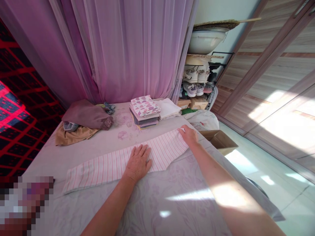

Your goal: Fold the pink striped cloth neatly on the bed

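Striped cloth (pixel 108 167) under both hands, on bed

Cloth pink-and-white striped, lying flat on near part of bed (pixel 157 209), long axis running diagonally from lower left to upper right. Bed cover pale lilac with faint floral print.

Left hand (pixel 137 163): open, palm down, fingers spread, pressing on cloth near its middle; no grip. Right hand (pixel 189 136): at cloth's far right end, fingers (pixel 181 130) touching edge. Fingers slightly curled; pinch or plain contact, cannot tell.

Beyond the cloth, on bed: stack of folded cloths (pixel 144 111), heart print on top; white folded cloth (pixel 168 108) just beside it. Further left, mauve garment (pixel 86 114) lying over tan cloth (pixel 73 137). Sheer pink curtain (pixel 128 49) hangs behind bed.

Right of bed: cardboard box (pixel 219 141), open, on tiled floor (pixel 256 183). Behind it, white bag (pixel 200 119). Shoe rack (pixel 195 80) holds pale shoes, with white basin (pixel 205 41) above.
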A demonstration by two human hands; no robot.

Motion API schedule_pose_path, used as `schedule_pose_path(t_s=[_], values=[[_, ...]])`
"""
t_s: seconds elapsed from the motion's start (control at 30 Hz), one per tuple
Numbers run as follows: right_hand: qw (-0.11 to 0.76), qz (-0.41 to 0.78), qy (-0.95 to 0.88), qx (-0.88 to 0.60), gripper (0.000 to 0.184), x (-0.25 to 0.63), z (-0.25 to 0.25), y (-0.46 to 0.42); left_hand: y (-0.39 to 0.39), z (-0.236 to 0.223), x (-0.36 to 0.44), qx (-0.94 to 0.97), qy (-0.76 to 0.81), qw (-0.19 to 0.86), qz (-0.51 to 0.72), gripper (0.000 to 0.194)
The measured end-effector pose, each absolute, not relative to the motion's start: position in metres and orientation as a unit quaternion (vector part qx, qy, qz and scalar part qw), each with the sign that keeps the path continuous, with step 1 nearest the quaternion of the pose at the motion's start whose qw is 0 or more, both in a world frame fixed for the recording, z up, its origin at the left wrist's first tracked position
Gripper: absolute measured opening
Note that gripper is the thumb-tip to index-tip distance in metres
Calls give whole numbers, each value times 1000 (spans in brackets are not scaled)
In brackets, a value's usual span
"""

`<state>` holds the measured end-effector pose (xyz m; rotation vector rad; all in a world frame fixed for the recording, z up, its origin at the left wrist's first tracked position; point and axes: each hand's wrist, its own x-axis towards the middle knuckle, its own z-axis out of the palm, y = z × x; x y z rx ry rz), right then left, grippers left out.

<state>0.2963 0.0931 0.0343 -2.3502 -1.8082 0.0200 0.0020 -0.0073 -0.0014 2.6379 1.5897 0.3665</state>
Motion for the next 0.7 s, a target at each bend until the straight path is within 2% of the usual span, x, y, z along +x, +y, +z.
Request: schedule_pose_path(t_s=[0.2, 0.43, 0.57, 0.7], values=[[31, 6, -599, -800, 43, 286, 34, 98, -6, -8, 4, 824, 556, 11, 107, 57], [33, 18, -584, -811, 45, 285, 34, 102, -5, -6, 6, 816, 569, 21, 96, 60], [80, -9, -589, -804, 43, 287, 37, 96, -5, -4, 7, 816, 571, 32, 87, 61], [133, -20, -759, -637, 43, 271, 28, 67, -5, -7, 7, 816, 571, 26, 93, 60]])
